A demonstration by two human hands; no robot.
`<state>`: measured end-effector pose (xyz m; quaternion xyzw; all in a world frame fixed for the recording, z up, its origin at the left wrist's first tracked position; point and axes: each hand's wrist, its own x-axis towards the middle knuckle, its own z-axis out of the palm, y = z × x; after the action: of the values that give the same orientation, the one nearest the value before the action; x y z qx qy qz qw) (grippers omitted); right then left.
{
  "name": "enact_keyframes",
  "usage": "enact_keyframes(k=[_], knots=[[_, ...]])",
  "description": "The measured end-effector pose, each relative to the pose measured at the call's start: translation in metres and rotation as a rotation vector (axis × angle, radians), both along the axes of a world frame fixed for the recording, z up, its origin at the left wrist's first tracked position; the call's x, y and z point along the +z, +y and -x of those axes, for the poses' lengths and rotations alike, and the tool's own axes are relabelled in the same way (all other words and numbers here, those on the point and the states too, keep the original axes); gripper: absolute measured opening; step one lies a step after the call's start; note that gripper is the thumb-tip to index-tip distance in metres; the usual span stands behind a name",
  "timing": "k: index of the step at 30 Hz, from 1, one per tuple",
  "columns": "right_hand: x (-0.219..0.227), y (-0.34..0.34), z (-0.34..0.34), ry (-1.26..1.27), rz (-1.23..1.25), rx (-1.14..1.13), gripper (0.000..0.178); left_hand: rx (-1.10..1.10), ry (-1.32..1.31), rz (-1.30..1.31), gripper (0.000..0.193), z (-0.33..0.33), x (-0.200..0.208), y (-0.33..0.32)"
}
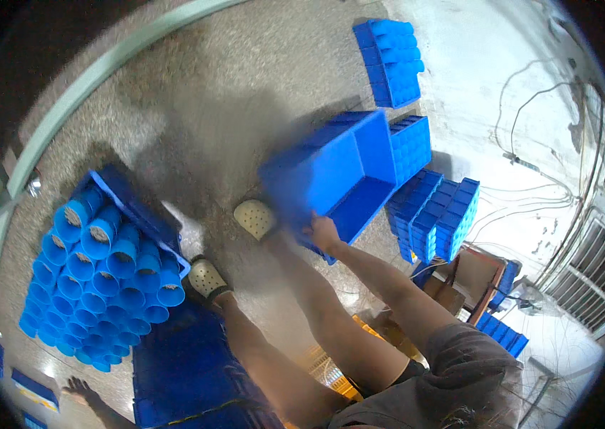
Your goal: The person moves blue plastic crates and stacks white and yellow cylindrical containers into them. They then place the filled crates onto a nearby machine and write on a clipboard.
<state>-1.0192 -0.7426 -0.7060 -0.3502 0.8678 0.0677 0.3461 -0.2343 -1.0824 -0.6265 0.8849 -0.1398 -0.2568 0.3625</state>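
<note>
Single head-worn fisheye view, looking steeply down past the wearer's legs to the floor (pixel 245 86). The blue bin (pixel 338 179) at the right hand (pixel 324 232) lies near centre; straight edges bow outward toward the dark circular rim.

Smooth blue plastic is seen in the bin (pixel 338 179) and stacked cups (pixel 102 272); the floor (pixel 195 93) is rough speckled concrete.

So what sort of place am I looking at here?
Likely a workshop or storeroom floor. Stacks of blue crates stand on speckled concrete, a crate of stacked blue tubes sits nearby, and loose cables run along a rough wall. The right hand grips a blue bin.
</note>
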Motion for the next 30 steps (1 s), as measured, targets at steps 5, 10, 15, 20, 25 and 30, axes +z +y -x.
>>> enact_keyframes(k=[5,10,15,20,25,30], knots=[[0.009,-0.109,0.014,-0.043,-0.065,0.157,0.039,-0.259,-0.648,-0.385,0.068,0.019,0.024,0.054],[-0.022,-0.228,0.054,0.000,0.009,0.124,0.036,-0.664,-0.988,-0.763,0.065,0.078,0.044,0.088],[-0.055,-0.232,0.059,-0.008,0.199,0.151,0.028,-0.496,-0.476,-0.101,0.051,0.259,0.101,0.091],[0.069,-0.169,0.046,-0.828,0.190,-0.193,0.023,-0.804,-0.467,0.074,0.047,0.473,0.237,0.026],[0.299,-0.259,0.077,-0.541,0.349,0.096,0.025,-1.088,-0.446,0.469,0.028,0.610,0.342,-0.104],[0.467,-0.430,0.133,0.124,1.089,0.438,0.040,-1.109,-0.559,0.669,0.029,0.711,0.409,-0.228]])
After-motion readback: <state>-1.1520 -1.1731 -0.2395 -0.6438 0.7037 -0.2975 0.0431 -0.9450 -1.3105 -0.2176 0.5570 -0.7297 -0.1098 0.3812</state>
